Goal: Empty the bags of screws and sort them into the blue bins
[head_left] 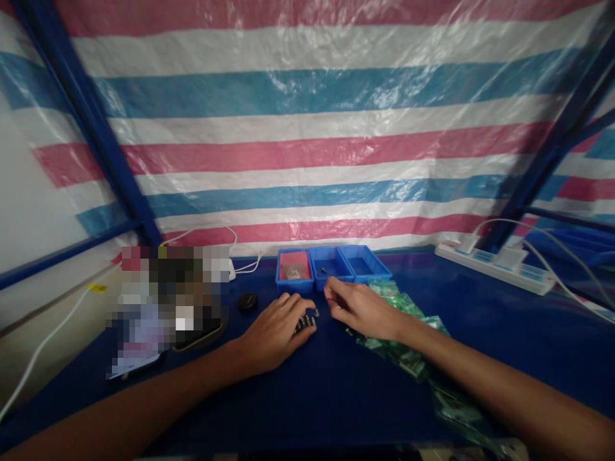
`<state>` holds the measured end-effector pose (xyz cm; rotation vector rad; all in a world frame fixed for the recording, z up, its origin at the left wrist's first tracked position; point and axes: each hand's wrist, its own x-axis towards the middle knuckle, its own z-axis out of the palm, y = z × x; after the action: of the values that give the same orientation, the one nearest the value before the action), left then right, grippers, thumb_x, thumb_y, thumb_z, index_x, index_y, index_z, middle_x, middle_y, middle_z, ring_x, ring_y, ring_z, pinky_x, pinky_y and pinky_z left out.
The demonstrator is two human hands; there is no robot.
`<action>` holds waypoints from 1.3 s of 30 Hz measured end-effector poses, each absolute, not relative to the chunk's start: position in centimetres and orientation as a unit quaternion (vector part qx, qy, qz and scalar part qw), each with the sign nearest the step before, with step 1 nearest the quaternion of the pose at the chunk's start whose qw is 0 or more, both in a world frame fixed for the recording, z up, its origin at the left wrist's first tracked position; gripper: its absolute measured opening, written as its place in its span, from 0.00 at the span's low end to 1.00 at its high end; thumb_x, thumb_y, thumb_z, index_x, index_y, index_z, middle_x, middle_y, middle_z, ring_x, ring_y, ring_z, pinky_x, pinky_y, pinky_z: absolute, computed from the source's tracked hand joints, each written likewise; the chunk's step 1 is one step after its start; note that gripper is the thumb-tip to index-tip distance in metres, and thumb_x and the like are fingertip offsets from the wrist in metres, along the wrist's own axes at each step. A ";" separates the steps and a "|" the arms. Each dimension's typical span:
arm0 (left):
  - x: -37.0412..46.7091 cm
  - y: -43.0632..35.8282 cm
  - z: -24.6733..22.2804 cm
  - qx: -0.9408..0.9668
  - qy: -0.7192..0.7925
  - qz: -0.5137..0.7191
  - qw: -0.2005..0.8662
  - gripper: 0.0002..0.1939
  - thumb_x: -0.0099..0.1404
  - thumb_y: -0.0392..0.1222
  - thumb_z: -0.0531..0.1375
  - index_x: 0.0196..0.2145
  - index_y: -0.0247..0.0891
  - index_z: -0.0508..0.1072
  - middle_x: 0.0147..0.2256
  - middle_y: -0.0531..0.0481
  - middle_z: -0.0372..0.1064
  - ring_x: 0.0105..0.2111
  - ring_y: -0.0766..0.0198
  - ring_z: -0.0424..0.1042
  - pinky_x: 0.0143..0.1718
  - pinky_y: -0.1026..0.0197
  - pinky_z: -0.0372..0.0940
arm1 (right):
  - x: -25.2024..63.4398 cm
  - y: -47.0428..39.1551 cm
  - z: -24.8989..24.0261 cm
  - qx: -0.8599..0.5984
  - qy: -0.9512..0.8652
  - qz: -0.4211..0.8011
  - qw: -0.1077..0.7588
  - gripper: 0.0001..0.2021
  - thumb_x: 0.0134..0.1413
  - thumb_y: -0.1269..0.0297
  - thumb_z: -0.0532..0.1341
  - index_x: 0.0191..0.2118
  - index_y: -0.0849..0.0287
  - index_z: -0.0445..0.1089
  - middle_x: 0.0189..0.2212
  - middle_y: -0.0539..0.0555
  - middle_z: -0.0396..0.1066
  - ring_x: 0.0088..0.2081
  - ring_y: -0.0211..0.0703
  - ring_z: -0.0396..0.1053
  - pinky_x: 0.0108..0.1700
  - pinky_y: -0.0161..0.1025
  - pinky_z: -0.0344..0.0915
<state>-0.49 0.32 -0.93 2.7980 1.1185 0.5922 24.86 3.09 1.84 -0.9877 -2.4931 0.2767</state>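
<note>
My left hand (281,326) rests on the blue table with its fingers and thumb curved round a row of small dark parts with shiny metal ends (305,322). What exactly these parts are is too small to tell. Over the table to the right, my right hand (362,308) is closed, with thumb and fingertips drawn together. Anything in that pinch is hidden. Beneath and beside the right wrist lie several green-tinted clear plastic packets (401,349). One small part (349,331) lies on the table near the packets.
Three joined blue bins (330,264) stand behind my hands; the left holds a small clear packet (294,271), the middle a tiny part. A round black object (248,301) and a phone-like object (199,336) lie left. A white power strip (494,269) sits back right.
</note>
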 end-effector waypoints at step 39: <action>-0.2 0.4 -0.5 0.908 0.379 0.176 0.025 0.16 0.79 0.51 0.55 0.59 0.43 0.68 0.51 0.46 0.69 0.51 0.51 0.67 0.54 0.49 0.64 | 25.0 4.9 1.5 -0.301 -0.596 0.540 0.512 0.17 0.56 0.57 0.74 0.48 0.57 0.77 0.40 0.56 0.82 0.40 0.44 0.80 0.49 0.47 0.79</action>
<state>-0.22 0.36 -0.53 2.8082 1.1736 0.5442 25.00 4.92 1.46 -0.7245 -1.4344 1.2983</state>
